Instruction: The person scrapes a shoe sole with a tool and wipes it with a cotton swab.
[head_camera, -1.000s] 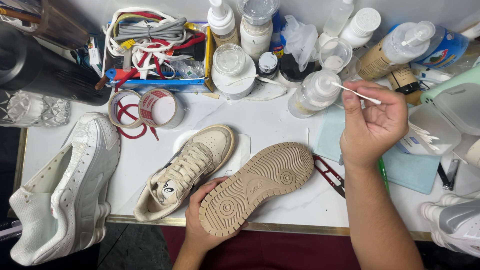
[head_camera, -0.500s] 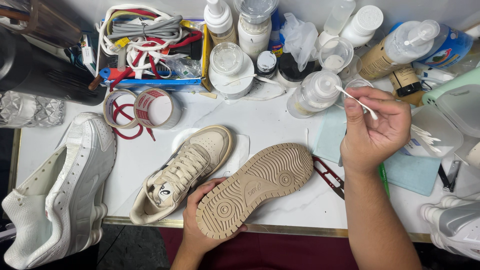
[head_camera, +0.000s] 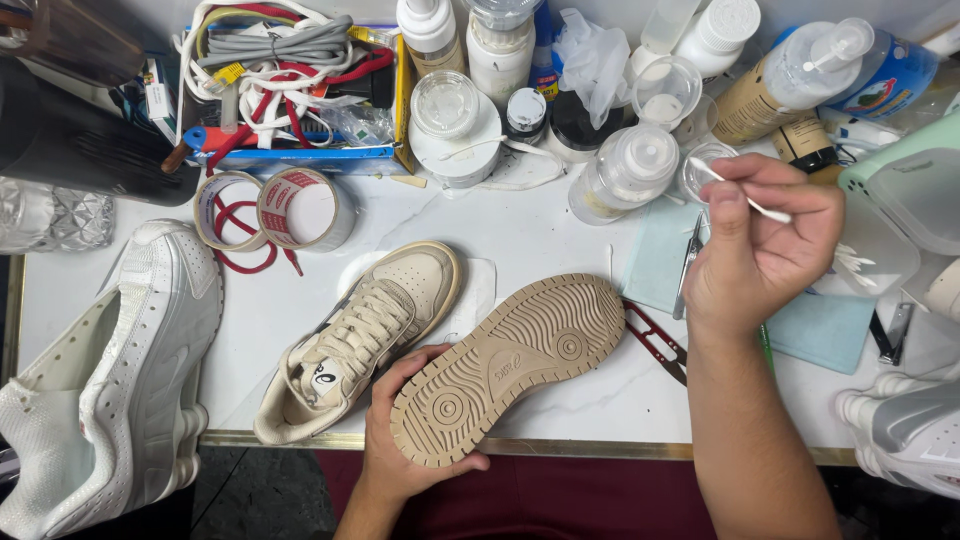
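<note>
Gripping a beige sneaker (head_camera: 510, 365) near its heel, the left hand (head_camera: 405, 440) holds it sole up over the front edge of the white surface (head_camera: 560, 230). Its mate, a cream sneaker (head_camera: 360, 335), lies laces up just beside it, touching the left hand's fingers. The right hand (head_camera: 755, 250) is raised above a pale blue cloth (head_camera: 820, 330), pinching a cotton swab (head_camera: 740, 195) between thumb and fingertips, close to a clear pump bottle (head_camera: 625, 175). Red-handled snips (head_camera: 655, 340) lie between sneaker and cloth.
</note>
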